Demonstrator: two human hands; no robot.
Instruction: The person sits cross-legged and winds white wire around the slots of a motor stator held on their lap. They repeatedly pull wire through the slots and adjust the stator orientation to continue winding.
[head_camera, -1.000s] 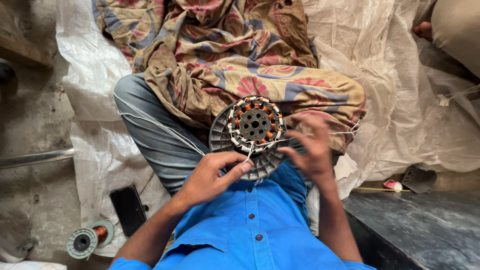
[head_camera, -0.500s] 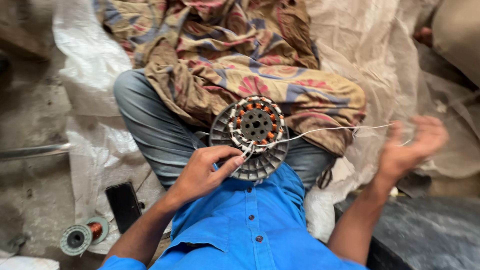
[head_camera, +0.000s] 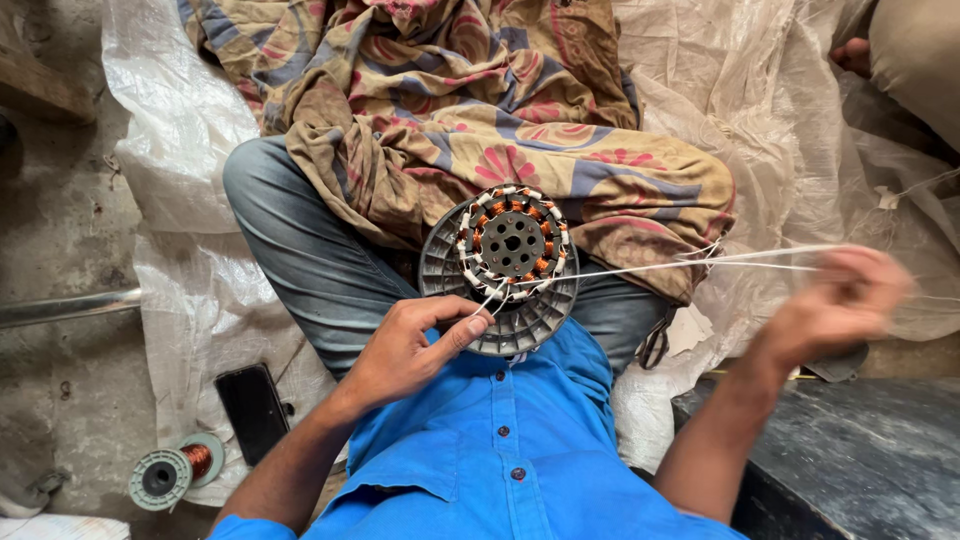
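- In our lap, resting on our crossed legs in grey trousers (head_camera: 300, 250), sits a round motor part (head_camera: 505, 268): a grey ribbed disc with a ring of copper coils and white wraps around a holed centre.
- Our left hand (head_camera: 405, 345) lies against the near left edge of the motor part, thumb and forefinger pressed together on a white string (head_camera: 650, 267) where it leaves the coil ring.
- From there the string runs taut to the right, across the patterned cloth, to our right hand (head_camera: 835, 300).
- Our right hand is held out well to the right of the motor part, blurred in the picture; the fingers look curled in around the string, though we cannot make out the grip itself.
- A floral cloth (head_camera: 470, 110) in brown, blue and pink is heaped over our far leg and touches the far side of the motor part.
- We wear a blue buttoned shirt (head_camera: 490, 450), its front just below the motor part.
- White plastic sheeting (head_camera: 190, 290) lies under us and spreads to both sides.
- On the sheeting by our left elbow lies a dark phone (head_camera: 253, 410), face up.
- Just beside the phone, on the bare floor, lies a spool of copper wire (head_camera: 172, 472) with pale green ends.
- At the right a dark slab (head_camera: 860, 450) sits near our right forearm.
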